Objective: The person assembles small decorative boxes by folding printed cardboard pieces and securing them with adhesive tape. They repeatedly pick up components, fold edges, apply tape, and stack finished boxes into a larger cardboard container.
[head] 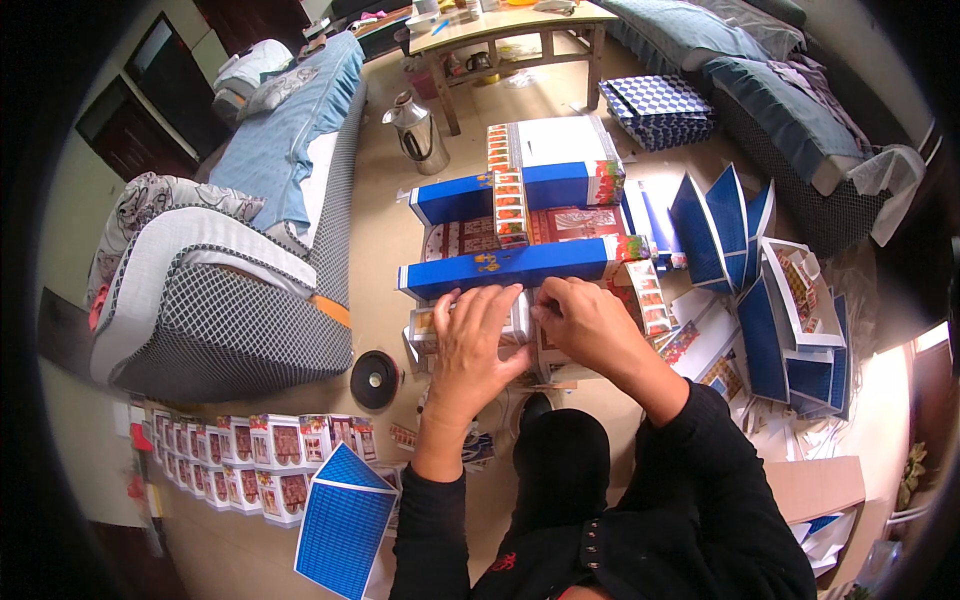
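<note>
A large printed paperboard house model (pixel 510 264) stands on the floor before me, with blue strips and red and white window prints. My left hand (pixel 472 349) spans a small white-edged box section (pixel 517 322) on its near side, fingers over the top and thumb toward me. Close beside it, my right hand (pixel 589 315) has bent fingers against the right end of that section; whatever lies between the fingertips is hidden. Just beyond both hands runs a long blue strip (pixel 502 262). A balcony-like printed piece (pixel 649 300) stands right of my right wrist.
Blue roof pieces (pixel 765 337) and paper scraps (pixel 795 435) lie at right. Rows of small house boxes (pixel 255 465) and a blue roof (pixel 345 525) stand at lower left. A round black object (pixel 376 379), a metal flask (pixel 416 135), sofas (pixel 247 300) and a table (pixel 517 34) surround the work.
</note>
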Demonstrator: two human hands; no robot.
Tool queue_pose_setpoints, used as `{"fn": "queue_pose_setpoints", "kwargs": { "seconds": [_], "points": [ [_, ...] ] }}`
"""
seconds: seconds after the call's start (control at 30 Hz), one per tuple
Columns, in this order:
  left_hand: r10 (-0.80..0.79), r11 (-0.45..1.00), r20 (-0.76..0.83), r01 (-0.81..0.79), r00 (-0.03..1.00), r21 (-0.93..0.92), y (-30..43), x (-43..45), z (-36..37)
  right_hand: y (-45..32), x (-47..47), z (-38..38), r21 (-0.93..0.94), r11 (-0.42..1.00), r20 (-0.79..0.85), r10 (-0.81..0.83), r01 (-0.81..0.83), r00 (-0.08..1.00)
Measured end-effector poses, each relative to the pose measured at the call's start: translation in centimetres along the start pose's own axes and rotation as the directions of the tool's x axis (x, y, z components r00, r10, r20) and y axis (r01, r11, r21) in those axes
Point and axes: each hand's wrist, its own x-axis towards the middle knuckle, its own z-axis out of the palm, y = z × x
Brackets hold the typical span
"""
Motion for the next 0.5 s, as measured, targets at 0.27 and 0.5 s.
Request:
{"fn": "queue_pose_setpoints", "kwargs": {
  "seconds": [0.27, 0.5],
  "points": [
    [0.023, 0.999, -0.039, -0.024, 0.999, -0.045, -0.4, 0.1, -0.3, -0.3, 1.3, -0.8, 0.089, 0.989, 0.156, 0.102, -0.117, 0.983],
    [0.057, 0.996, 0.002, -0.057, 0.998, -0.072, -0.4, 0.1, -0.4, -0.2, 1.7, -0.8, 0.011, 0.990, 0.204, 0.138, -0.143, 0.969]
  ]
}}
